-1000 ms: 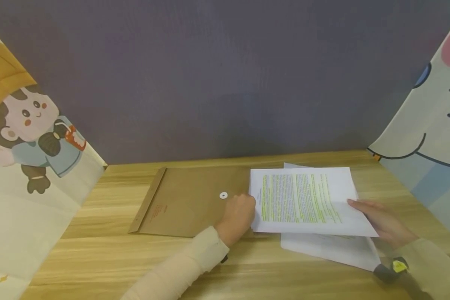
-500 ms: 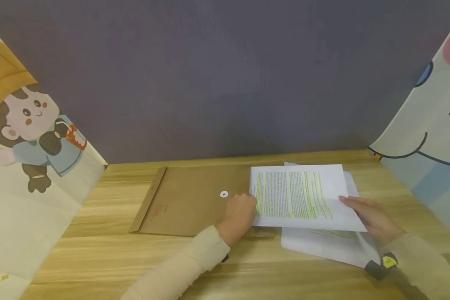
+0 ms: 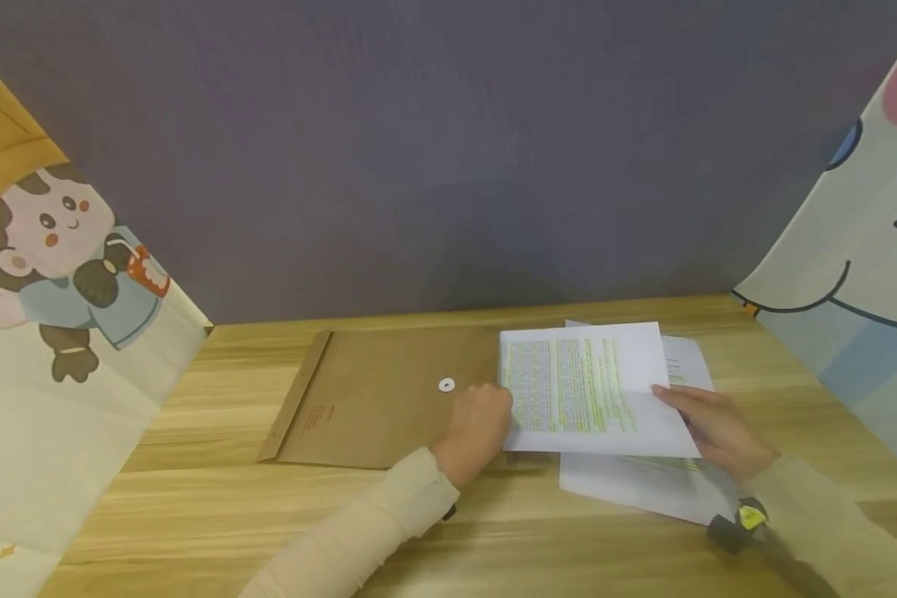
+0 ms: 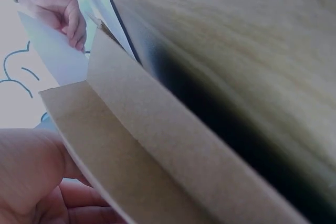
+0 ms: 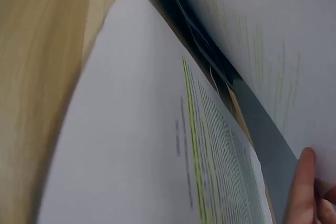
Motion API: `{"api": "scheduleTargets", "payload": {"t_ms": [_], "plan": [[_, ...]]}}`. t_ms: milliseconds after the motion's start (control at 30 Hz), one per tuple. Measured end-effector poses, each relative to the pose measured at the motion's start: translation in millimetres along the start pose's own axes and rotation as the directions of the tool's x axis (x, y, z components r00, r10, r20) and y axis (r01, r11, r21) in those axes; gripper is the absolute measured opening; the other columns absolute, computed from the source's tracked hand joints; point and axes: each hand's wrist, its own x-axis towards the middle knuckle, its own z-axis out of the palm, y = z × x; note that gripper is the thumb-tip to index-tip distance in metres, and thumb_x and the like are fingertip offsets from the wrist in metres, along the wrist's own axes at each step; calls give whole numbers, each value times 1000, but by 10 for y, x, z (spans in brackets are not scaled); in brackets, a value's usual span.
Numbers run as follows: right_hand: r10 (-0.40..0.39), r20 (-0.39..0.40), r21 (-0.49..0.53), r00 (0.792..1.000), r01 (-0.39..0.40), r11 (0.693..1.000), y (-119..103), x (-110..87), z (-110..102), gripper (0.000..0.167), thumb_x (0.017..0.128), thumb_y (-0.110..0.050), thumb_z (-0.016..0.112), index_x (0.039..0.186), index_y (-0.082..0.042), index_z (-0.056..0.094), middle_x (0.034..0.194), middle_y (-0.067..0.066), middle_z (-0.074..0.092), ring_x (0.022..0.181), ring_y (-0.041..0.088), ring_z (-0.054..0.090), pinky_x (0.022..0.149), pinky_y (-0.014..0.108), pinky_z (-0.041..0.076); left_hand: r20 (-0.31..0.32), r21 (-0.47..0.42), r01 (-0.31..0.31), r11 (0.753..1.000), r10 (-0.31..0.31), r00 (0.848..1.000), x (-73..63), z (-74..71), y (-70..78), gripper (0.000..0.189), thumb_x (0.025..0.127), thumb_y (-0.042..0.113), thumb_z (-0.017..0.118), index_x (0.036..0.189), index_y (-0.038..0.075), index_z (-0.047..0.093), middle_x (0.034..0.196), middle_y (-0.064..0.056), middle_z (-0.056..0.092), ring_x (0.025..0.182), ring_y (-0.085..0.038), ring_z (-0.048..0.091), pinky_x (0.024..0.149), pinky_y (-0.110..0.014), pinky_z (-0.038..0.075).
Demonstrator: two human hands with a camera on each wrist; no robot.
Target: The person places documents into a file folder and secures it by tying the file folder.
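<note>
A brown paper envelope [image 3: 381, 407] with a white button lies flat, its mouth toward the right. My left hand [image 3: 477, 432] grips the edge of that mouth. In the left wrist view, the envelope's edge [image 4: 121, 145] stands parted into two layers beside the left hand [image 4: 31, 177]. A printed sheet [image 3: 646, 415] with yellow-green highlighting is pinched at its right edge by my right hand [image 3: 721, 428], thumb on top. The sheet's left end reaches into the mouth, where that part is hidden.
Beneath the held sheet, more printed paper [image 3: 628, 486] lies on the wooden table [image 3: 194, 531]. A dark grey panel [image 3: 448, 166] rises at the table's back. Walls with cartoon figures stand at left and right.
My right hand has moved left with the sheet, whose highlighted text has slid further into the envelope's mouth. The left hand has kept its place on the envelope.
</note>
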Motion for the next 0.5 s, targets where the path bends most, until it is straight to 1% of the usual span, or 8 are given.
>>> {"api": "scheduleTargets", "payload": {"t_ms": [33, 67, 133, 200, 267, 367, 467, 500], "plan": [[-5, 0, 18, 1000, 5, 1000, -1, 1, 30, 68, 89, -32, 63, 141, -4, 31, 92, -9, 65, 88, 10, 65, 79, 33, 54, 1, -2, -2, 1000, 2, 1000, -2, 1, -1, 17, 79, 2, 63, 63, 9, 64, 57, -1, 58, 49, -12, 54, 38, -23, 41], [-9, 0, 36, 1000, 9, 999, -3, 1, 57, 58, 89, -31, 64, 136, -7, 39, 92, -9, 66, 88, 10, 65, 79, 33, 54, -1, -2, -3, 1000, 3, 1000, -5, 5, -1, 18, 79, 2, 63, 63, 9, 64, 57, -1, 58, 48, -12, 54, 38, -23, 41], [-19, 15, 78, 1000, 18, 997, -4, 2, 109, 36, 90, -29, 64, 120, -14, 53, 92, -8, 66, 88, 11, 66, 79, 32, 54, -3, -9, 0, 1000, 0, 1000, -7, 9, -1, 18, 79, 2, 63, 62, 9, 64, 57, 0, 57, 48, -11, 53, 38, -23, 41], [-39, 27, 99, 999, 36, 994, 1, 8, 160, 15, 91, -27, 63, 103, -19, 60, 92, -8, 67, 87, 11, 66, 78, 32, 55, -2, -7, 2, 1000, -2, 1000, -8, 7, -3, 18, 79, 3, 63, 62, 10, 64, 57, 0, 57, 48, -11, 53, 38, -23, 41], [-59, 28, 103, 998, 56, 993, 3, 15, 203, 3, 91, -26, 62, 93, -23, 63, 91, -8, 67, 86, 11, 66, 77, 31, 55, 0, -3, 1, 1000, -1, 1000, -4, -7, 1, 18, 79, 3, 63, 63, 9, 64, 57, 0, 57, 48, -10, 52, 38, -22, 40], [-94, 27, 89, 995, 92, 992, 16, 29, 262, 4, 91, -23, 62, 89, -22, 65, 90, -8, 66, 84, 10, 66, 75, 30, 55, 15, 1, -3, 1000, 3, 1000, -3, -25, 7, 17, 79, 3, 63, 64, 9, 65, 57, 0, 57, 47, -9, 50, 38, -21, 40], [-108, 22, 80, 994, 106, 991, 27, 38, 306, 3, 91, -23, 63, 92, -21, 64, 90, -8, 66, 85, 9, 66, 76, 29, 55, 34, 1, 0, 1000, 0, 999, -3, -30, 12, 17, 80, 3, 63, 65, 9, 65, 57, 0, 57, 47, -8, 48, 38, -20, 39], [-108, 21, 75, 994, 106, 992, 27, 38, 320, 5, 90, -24, 63, 94, -20, 63, 91, -9, 66, 85, 9, 65, 76, 29, 55, 35, 0, 1, 1000, -1, 999, -4, -30, 14, 16, 80, 3, 63, 65, 8, 65, 57, 0, 57, 46, -8, 48, 38, -20, 39]]}}
